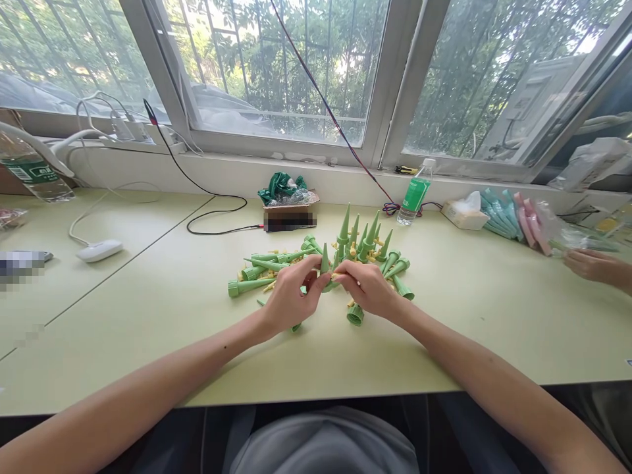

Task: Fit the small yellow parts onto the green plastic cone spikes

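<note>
My left hand [293,296] is closed round a green plastic watering spike [324,258], its pointed tip upward. Close beside it, my right hand [372,293] pinches a small yellow valve piece [336,276] at the spike's side; whether the two parts are joined is hidden by the fingers. Behind my hands several green spikes [368,245] stand point up, with yellow pieces on them. More spikes lie on their sides to the left and right, among them a green spike [249,286] at the far left. A spike's threaded cap end [355,315] lies below my right hand.
On the pale table [197,368], a small box [291,205] with green plastic stands at the back, near a water bottle [415,194]. A tissue box [464,212] and bagged bundles [503,214] are right, by another person's hand [592,264]. A white mouse-shaped device [100,250] lies left.
</note>
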`<act>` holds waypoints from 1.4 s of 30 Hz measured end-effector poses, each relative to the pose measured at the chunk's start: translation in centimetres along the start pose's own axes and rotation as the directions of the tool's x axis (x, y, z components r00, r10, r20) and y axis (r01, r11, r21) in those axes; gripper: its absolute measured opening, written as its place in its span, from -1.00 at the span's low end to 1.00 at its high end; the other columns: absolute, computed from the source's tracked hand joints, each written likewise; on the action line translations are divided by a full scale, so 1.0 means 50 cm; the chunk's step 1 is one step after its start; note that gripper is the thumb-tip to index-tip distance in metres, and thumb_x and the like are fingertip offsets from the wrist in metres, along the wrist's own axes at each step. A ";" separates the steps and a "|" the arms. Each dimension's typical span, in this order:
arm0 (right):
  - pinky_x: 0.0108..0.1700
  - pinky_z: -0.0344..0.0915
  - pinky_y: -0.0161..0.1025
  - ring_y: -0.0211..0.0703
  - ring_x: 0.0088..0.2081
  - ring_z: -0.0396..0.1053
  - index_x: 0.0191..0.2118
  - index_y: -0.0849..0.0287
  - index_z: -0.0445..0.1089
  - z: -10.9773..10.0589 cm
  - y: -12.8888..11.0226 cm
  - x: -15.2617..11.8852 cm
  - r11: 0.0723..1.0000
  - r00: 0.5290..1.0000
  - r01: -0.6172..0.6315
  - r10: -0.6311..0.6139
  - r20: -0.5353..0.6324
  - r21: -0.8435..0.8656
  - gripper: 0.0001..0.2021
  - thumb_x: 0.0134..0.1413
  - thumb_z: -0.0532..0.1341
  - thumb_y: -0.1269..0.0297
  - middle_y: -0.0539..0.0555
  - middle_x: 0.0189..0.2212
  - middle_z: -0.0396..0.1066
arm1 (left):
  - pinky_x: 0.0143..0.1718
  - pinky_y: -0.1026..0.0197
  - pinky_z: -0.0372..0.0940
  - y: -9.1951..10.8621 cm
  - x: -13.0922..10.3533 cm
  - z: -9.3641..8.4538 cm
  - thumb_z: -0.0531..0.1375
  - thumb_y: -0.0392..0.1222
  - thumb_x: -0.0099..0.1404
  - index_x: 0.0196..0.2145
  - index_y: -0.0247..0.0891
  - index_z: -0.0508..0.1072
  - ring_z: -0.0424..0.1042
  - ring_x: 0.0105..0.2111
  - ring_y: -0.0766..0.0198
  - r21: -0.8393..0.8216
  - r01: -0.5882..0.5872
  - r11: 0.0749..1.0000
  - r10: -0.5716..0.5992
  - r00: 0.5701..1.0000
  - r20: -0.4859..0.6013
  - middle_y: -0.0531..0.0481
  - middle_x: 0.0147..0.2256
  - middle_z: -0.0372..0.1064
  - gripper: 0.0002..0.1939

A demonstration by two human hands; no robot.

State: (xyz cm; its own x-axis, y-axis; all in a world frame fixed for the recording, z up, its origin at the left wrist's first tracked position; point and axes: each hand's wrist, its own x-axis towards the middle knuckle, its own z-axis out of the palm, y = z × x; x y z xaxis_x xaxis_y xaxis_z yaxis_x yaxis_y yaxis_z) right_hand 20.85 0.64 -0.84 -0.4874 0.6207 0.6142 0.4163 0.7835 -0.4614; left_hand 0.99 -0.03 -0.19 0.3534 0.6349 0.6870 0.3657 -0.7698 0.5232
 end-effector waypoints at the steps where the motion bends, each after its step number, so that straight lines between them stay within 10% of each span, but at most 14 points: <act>1: -0.44 0.09 -0.36 -0.32 -0.55 0.14 -0.37 0.16 0.25 0.001 0.000 -0.001 1.000 1.000 -0.010 0.010 0.002 0.011 -0.69 0.40 0.00 0.14 -0.06 -0.57 0.24 | -0.51 0.34 0.23 0.001 -0.001 0.001 0.16 -0.24 0.34 -0.24 -0.24 0.35 0.30 -0.58 0.41 -0.001 -0.018 1.000 0.018 1.000 0.009 0.09 -0.49 0.31 -0.95; 22: -0.60 0.03 -0.34 -0.35 -0.67 0.07 -0.63 0.14 0.09 0.009 -0.035 0.008 0.893 0.959 -0.276 0.282 0.034 0.356 -0.45 0.34 0.00 -0.07 -0.08 -0.75 0.08 | -0.45 0.32 0.26 0.014 -0.011 -0.006 0.09 -0.39 0.35 0.00 -0.17 0.33 0.38 -0.38 0.32 0.087 -0.398 0.913 0.382 0.911 0.157 -0.12 -0.20 0.45 -0.71; 30: -0.55 0.06 -0.35 -0.34 -0.63 0.08 -0.48 0.16 0.22 0.015 -0.029 0.008 0.918 0.938 -0.301 0.334 -0.094 0.257 -0.57 0.32 0.07 -0.04 -0.10 -0.69 0.13 | -0.52 0.34 0.21 0.011 0.000 0.001 0.15 -0.26 0.35 -0.27 -0.24 0.36 0.21 -0.57 0.43 -0.008 -0.053 0.999 0.053 0.999 0.011 0.07 -0.47 0.30 -0.98; 37: -0.46 0.20 -0.35 -0.31 -0.55 0.23 -0.06 0.19 0.29 0.019 -0.019 0.005 0.960 0.969 -0.216 0.233 -0.082 0.179 -0.74 0.35 0.07 0.10 -0.04 -0.50 0.34 | -0.61 0.37 0.14 0.014 0.014 -0.005 0.19 -0.11 0.35 -0.25 -0.26 0.37 0.22 -0.60 0.46 -0.294 0.267 0.918 -0.263 0.963 0.054 0.08 -0.45 0.27 -0.84; 42: -0.44 0.22 -0.35 -0.30 -0.53 0.26 -0.16 0.17 0.33 0.017 -0.017 0.007 0.976 0.981 -0.174 0.182 -0.060 0.130 -0.80 0.36 0.05 0.18 -0.03 -0.49 0.36 | -0.71 0.38 0.00 0.014 0.014 -0.003 0.21 -0.08 0.34 -0.30 -0.24 0.33 0.09 -0.68 0.50 -0.343 0.326 0.881 -0.315 0.945 0.088 0.17 -0.58 0.09 -0.82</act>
State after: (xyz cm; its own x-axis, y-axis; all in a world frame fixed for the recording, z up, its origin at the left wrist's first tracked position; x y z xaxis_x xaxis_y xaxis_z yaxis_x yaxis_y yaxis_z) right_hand 19.67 0.19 -0.77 -0.3567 0.7502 0.5568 0.3913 0.6612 -0.6401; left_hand 1.34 -0.15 0.73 0.2943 0.8484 0.4399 0.1425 -0.4941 0.8576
